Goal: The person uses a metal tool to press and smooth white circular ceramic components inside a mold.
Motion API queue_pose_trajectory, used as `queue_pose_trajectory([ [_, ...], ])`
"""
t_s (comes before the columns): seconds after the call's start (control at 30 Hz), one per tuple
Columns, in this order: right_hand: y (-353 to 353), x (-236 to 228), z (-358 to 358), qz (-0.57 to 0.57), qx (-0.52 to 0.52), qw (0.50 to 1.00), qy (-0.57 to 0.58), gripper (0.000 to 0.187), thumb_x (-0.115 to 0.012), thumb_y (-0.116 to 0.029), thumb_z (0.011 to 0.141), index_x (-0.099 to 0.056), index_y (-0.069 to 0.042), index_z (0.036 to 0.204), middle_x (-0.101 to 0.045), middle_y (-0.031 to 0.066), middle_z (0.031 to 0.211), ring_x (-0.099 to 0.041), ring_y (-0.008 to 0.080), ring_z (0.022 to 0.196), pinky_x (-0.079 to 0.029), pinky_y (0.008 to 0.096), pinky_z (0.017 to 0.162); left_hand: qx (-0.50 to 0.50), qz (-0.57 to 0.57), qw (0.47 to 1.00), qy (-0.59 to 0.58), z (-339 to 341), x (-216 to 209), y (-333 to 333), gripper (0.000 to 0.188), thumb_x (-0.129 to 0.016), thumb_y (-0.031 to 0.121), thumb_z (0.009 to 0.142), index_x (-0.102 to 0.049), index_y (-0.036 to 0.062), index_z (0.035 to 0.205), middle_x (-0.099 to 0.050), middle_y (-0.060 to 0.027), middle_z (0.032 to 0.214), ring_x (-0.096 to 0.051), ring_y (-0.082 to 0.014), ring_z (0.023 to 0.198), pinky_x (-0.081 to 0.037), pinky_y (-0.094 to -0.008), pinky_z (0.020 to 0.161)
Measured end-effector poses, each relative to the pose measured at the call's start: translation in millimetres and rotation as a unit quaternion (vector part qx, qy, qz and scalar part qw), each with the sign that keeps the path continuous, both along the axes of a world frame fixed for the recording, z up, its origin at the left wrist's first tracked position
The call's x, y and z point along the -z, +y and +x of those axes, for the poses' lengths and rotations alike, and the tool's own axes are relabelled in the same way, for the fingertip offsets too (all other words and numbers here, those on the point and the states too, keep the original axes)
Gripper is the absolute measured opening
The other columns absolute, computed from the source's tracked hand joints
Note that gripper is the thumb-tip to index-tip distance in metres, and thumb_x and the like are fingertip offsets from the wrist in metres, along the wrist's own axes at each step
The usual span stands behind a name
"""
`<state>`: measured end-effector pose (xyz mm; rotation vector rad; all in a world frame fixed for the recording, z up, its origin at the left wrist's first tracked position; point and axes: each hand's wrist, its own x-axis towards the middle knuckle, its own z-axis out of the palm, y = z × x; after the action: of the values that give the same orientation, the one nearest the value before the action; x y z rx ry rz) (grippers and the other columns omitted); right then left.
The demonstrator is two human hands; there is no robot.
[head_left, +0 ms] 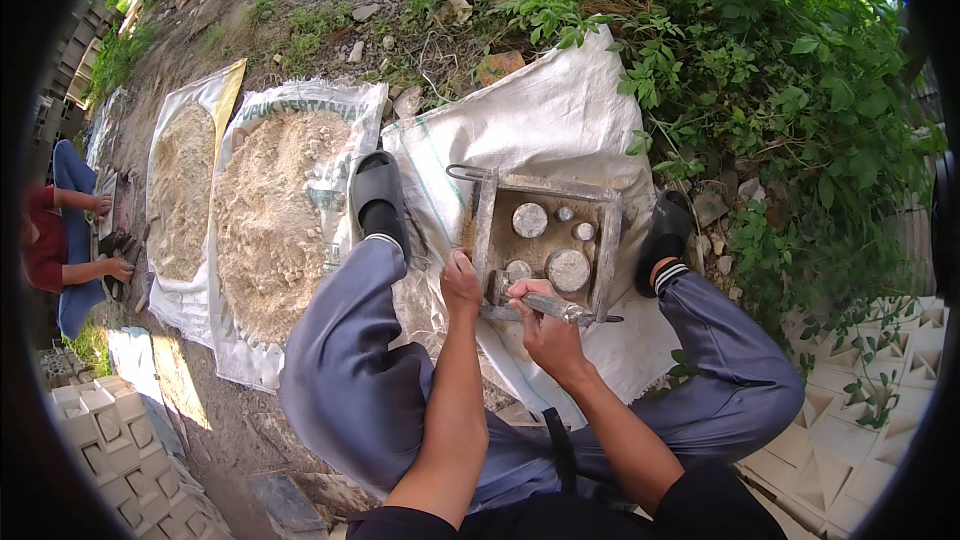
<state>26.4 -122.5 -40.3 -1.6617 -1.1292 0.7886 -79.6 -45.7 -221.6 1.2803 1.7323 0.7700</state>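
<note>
One dark frame (608,250) lies just beyond both hands on my feed: the right hand (552,335) grips a grey tool (563,310); the left hand (461,285) curls beside it, hold unclear. I'd work evenly, sparing the five pale discs (569,270) just ahead.

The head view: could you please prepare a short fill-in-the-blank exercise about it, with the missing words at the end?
1. The tool is gripped in the person's ____ hand.
2. The frame lies on a mainly ____ sheet.
3. Seen from above, the discs inside the frame are ____ in shape.
4. The sandy heaps lie to the ____ of the frame.

Missing words: right; white; round; left.
</note>
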Motion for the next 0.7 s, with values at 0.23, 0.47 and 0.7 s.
queue_pose_trajectory([
  [0.23, 2.0, -5.2, -2.0, 0.061, 0.007, 0.998, -0.017, 0.012, -0.061, 0.004, 0.088, -0.059, 0.003, 0.100, -0.065, 0.0095, 0.091, -0.063, 0.0134, 0.083, -0.050, 0.0263, 0.072, -0.015, 0.017, 1.000, 0.014, 0.1, -0.8, -3.9, 0.040, -0.033, 0.027, 0.096, -0.065, 0.0022, 0.094, -0.066, -0.0240, 0.089, -0.061, -0.0433, 0.088, -0.046, -0.0486, 0.080],
  [0.47, 29.9, -1.3, 3.1, 0.078, 0.028, 0.995, 0.053, 0.010, -0.062, 0.001, 0.089, -0.058, 0.002, 0.098, -0.065, 0.0091, 0.089, -0.063, 0.0150, 0.082, -0.050, 0.0270, 0.075, -0.005, 0.029, 0.999, 0.026, -4.6, 6.0, -2.8, 0.041, -0.031, 0.027, 0.097, -0.063, 0.0020, 0.096, -0.066, -0.0246, 0.091, -0.060, -0.0451, 0.088, -0.045, -0.0503, 0.080],
  [0.7, 59.7, -5.0, 10.7, 0.024, -0.050, 0.997, -0.054, 0.007, -0.061, 0.002, 0.088, -0.059, 0.002, 0.095, -0.064, 0.0102, 0.084, -0.060, 0.0129, 0.073, -0.049, 0.0281, 0.067, 0.001, 0.008, 1.000, 0.029, -1.5, -1.4, -4.6, 0.040, -0.032, 0.027, 0.097, -0.064, 0.0023, 0.096, -0.066, -0.0237, 0.091, -0.061, -0.0439, 0.088, -0.045, -0.0499, 0.080],
])
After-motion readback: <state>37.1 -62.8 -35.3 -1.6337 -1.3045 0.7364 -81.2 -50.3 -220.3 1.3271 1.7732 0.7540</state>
